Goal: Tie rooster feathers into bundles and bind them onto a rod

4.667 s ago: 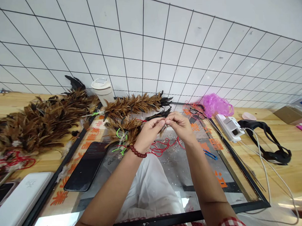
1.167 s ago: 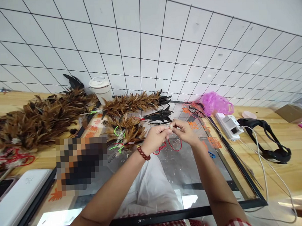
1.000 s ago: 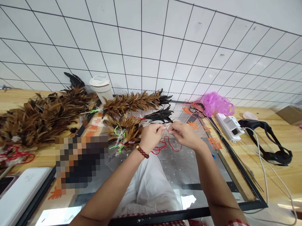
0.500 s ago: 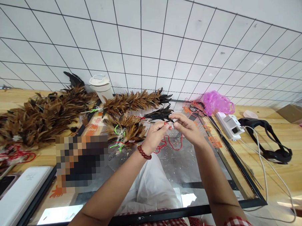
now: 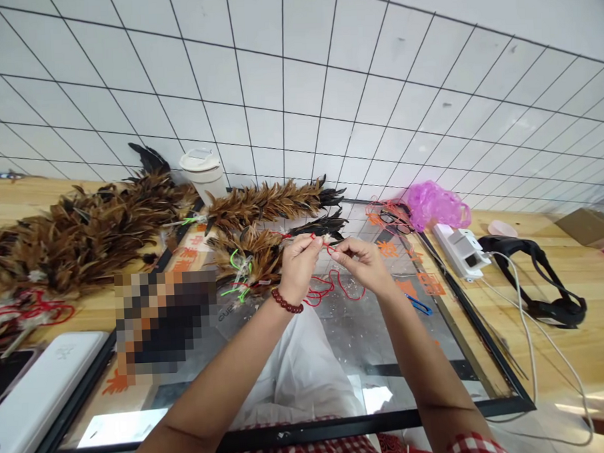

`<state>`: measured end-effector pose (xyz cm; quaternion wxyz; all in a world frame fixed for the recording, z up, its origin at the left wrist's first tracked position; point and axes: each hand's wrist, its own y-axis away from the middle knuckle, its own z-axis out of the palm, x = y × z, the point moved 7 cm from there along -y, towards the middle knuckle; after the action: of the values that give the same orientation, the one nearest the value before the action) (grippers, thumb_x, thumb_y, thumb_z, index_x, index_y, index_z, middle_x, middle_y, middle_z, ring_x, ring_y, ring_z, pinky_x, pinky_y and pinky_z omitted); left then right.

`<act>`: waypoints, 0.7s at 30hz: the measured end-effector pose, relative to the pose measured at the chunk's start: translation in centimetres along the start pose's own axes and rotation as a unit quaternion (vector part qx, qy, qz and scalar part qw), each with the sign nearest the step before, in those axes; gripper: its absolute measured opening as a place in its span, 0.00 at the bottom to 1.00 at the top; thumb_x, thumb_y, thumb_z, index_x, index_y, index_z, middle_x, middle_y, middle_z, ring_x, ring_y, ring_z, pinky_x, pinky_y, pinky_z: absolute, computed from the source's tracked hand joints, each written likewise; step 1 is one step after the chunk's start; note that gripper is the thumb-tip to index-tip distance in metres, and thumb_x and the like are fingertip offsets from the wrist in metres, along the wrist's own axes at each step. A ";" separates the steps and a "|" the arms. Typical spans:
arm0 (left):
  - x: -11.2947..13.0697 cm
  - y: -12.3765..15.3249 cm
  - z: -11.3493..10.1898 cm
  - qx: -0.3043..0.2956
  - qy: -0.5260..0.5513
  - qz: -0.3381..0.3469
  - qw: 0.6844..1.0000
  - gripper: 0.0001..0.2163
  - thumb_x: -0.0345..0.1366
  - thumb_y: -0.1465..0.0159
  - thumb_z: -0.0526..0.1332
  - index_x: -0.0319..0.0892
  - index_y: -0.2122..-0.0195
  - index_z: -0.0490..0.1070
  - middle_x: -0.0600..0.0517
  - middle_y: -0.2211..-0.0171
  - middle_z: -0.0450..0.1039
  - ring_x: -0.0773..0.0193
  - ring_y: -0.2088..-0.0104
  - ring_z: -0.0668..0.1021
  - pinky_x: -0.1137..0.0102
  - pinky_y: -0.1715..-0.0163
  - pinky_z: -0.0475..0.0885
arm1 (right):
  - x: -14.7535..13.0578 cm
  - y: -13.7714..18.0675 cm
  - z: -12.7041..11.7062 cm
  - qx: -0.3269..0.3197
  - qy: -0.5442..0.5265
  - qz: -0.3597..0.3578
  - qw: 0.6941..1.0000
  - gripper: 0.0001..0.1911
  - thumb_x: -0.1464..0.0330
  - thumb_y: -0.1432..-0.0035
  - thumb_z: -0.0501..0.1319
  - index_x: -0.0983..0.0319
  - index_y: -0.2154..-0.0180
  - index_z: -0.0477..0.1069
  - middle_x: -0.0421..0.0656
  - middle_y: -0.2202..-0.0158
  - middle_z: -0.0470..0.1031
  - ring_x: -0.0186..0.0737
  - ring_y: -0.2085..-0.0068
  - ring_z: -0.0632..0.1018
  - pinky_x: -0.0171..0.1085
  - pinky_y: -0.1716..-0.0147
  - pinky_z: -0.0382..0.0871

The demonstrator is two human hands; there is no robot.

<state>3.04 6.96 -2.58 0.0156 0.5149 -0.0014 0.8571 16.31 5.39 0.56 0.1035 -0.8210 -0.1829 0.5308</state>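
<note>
My left hand (image 5: 300, 265) is closed, thumb against fingers, on a red cord (image 5: 345, 288) and what looks like a small pale piece at the thumb tip. My right hand (image 5: 367, 262) pinches the same cord a short way to the right. The cord's loose loops hang down onto the glass below. Behind my hands lie black feathers (image 5: 329, 224). Left of them sits a brown feather bundle (image 5: 256, 252) with green ties (image 5: 241, 264), and a longer brown feather strand (image 5: 271, 204) lies farther back.
A black-framed glass panel (image 5: 337, 345) lies under my arms. At the left are a large feather pile (image 5: 82, 236) and a white box-shaped object (image 5: 54, 397); a white cup (image 5: 203, 174) stands behind. Rightward are a blue cutter (image 5: 418, 304), pink plastic bag (image 5: 436, 206), power strip (image 5: 460, 249) and black strap (image 5: 539, 276).
Both hands have shifted slightly; my right hand has drawn lower and its fingers now pinch the red cord. The blue cutter, hidden before by my right forearm, now shows.
</note>
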 end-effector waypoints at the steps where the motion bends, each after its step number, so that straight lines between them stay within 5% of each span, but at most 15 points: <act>1: -0.1 -0.1 0.0 -0.005 0.028 -0.022 0.999 0.12 0.41 0.51 0.69 0.37 0.75 0.72 0.55 0.75 0.62 0.78 0.81 0.57 0.78 0.85 0.48 | -0.3 0.0 0.1 -0.024 0.014 -0.010 1.000 0.12 0.62 0.43 0.61 0.62 0.73 0.70 0.38 0.75 0.68 0.32 0.72 0.67 0.33 0.71 0.59; 4: -0.5 -0.1 0.5 -0.046 0.093 -0.091 0.990 0.12 0.36 0.54 0.70 0.36 0.72 0.72 0.55 0.75 0.63 0.78 0.81 0.57 0.79 0.85 0.47 | -0.1 0.2 0.5 -0.088 0.013 0.007 0.996 0.10 0.64 0.40 0.57 0.62 0.71 0.68 0.37 0.74 0.66 0.32 0.71 0.66 0.33 0.70 0.59; 9: -0.9 0.3 1.6 -0.135 0.115 -0.167 0.970 0.09 0.35 0.51 0.68 0.35 0.73 0.72 0.50 0.72 0.67 0.77 0.79 0.59 0.79 0.85 0.50 | 1.6 0.1 -0.2 -0.088 -0.065 0.080 0.991 0.08 0.65 0.43 0.56 0.62 0.72 0.67 0.37 0.75 0.67 0.33 0.71 0.68 0.33 0.69 0.62; 17: -2.0 1.3 2.5 -0.194 -0.027 -0.174 0.965 0.11 0.37 0.45 0.59 0.39 0.79 0.59 0.56 0.78 0.55 0.75 0.81 0.58 0.77 0.84 0.48 | 1.7 0.1 -1.4 -0.080 -0.143 0.122 0.979 0.07 0.67 0.48 0.57 0.62 0.75 0.67 0.38 0.77 0.68 0.32 0.74 0.67 0.33 0.72 0.60; 21: -2.7 1.3 2.2 -0.180 -0.149 -0.158 0.959 0.08 0.34 0.46 0.54 0.41 0.80 0.56 0.57 0.81 0.55 0.74 0.82 0.58 0.75 0.84 0.48 | 1.9 0.1 -1.5 -0.052 -0.126 0.136 0.981 0.16 0.61 0.45 0.59 0.62 0.79 0.62 0.35 0.81 0.61 0.29 0.78 0.59 0.33 0.77 0.53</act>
<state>6.20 5.57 -3.94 0.2429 0.6192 -0.0765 0.7428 18.41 6.17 -0.41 -0.0364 -0.7692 -0.1090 0.6285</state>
